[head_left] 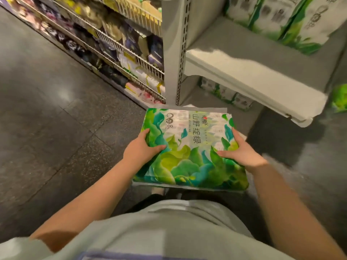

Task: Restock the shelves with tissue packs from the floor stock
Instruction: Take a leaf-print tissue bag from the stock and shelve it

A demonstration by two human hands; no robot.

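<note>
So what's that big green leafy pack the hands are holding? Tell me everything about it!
The tissue pack is a big, flat, soft-looking bundle in shiny plastic wrap. Green, yellow and teal leaves are printed over it, with a white area at the far end carrying dark Chinese characters and a figure 8. It lies flat, face up, held above the dark floor in front of the grey shelf. The left hand grips its left edge and the right hand grips its right edge, thumbs on top.

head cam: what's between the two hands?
Only the tissue pack. The left hand grips its left edge and the right hand its right edge, thumbs on top. Nothing else lies on the pack's face between them in the head view.
</note>
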